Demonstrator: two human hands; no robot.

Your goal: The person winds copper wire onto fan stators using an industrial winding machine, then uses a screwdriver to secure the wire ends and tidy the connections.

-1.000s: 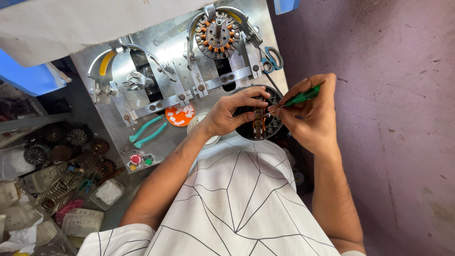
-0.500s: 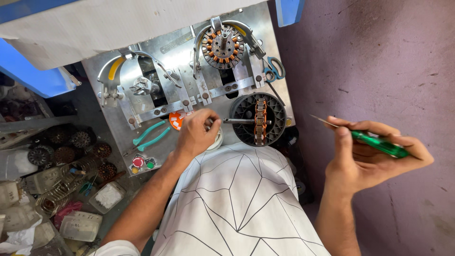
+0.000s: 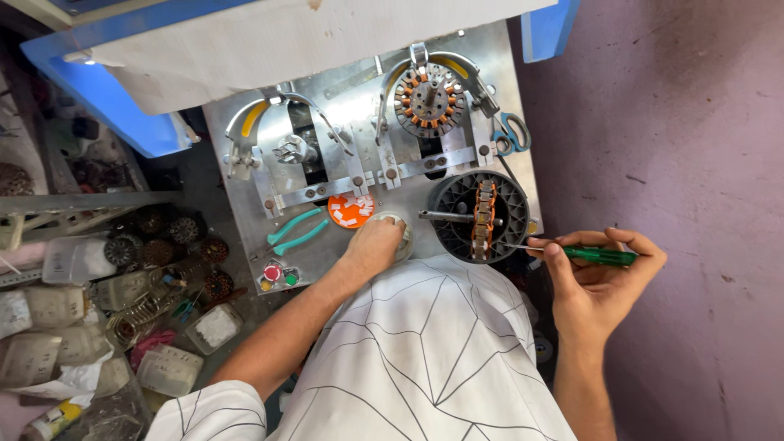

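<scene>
Head view looks straight down on a metal worktop (image 3: pixel 490 98) set just beyond the person's lap. Their left hand (image 3: pixel 374 243) lies palm-down over a small round white container (image 3: pixel 402 237) at the near edge of the worktop, fingers curled into or onto it, probably picking something out, though the hand hides what. Their right hand (image 3: pixel 600 273) grips a green-handled screwdriver (image 3: pixel 600 256) crosswise, thin tip aimed at the black round stator housing (image 3: pixel 478 215) at the near right corner, close by so the tool can reach its orange winding strip. A copper-wound stator (image 3: pixel 426 100) sits clamped in a fixture at the far edge. Teal pliers (image 3: pixel 296 233) and an orange dish of white slips (image 3: pixel 351 210) lie just left of the left hand, within easy reach.
</scene>
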